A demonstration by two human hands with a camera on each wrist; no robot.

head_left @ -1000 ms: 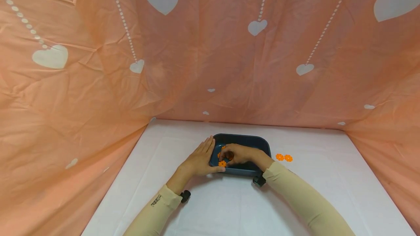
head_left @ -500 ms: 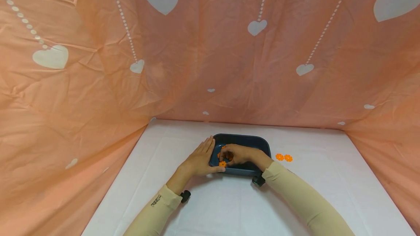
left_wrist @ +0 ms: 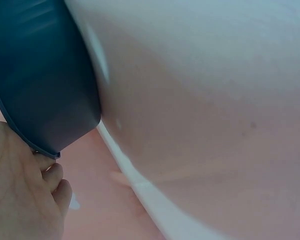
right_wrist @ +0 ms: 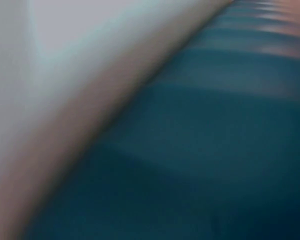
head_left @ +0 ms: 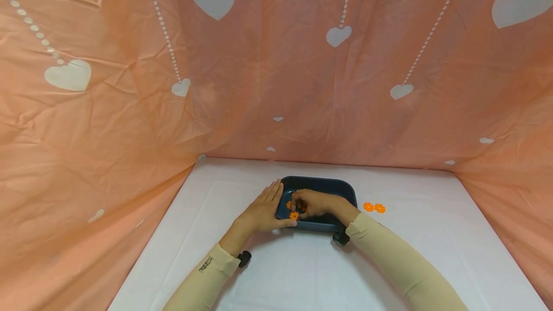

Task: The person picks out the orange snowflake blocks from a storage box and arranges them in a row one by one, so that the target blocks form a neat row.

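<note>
A dark blue rectangular tray [head_left: 317, 227] stands on the white table. My left hand [head_left: 261, 210] rests against its left end, fingers straight along the wall and thumb over the near rim. In the left wrist view, that hand [left_wrist: 22, 185] lies against the rim of the tray [left_wrist: 45, 90]. Inside the tray, my right hand [head_left: 317, 202] has curled fingers around a shaded orange piece [head_left: 304, 206]. An orange flower-shaped piece [head_left: 294, 216] lies by its thumb tip, with more orange partly hidden behind its fingers. The right wrist view shows only the blurred tray wall [right_wrist: 190, 140].
Two orange flower-shaped pieces [head_left: 374, 208] lie side by side on the table, right of the tray. An orange curtain [head_left: 276, 85] with white hearts hangs behind the white table [head_left: 285, 277] and along both sides.
My right hand's fingertips have shifted slightly to the right inside the tray, and the near flower-shaped piece has moved a little the same way. My left hand has stayed in place.
</note>
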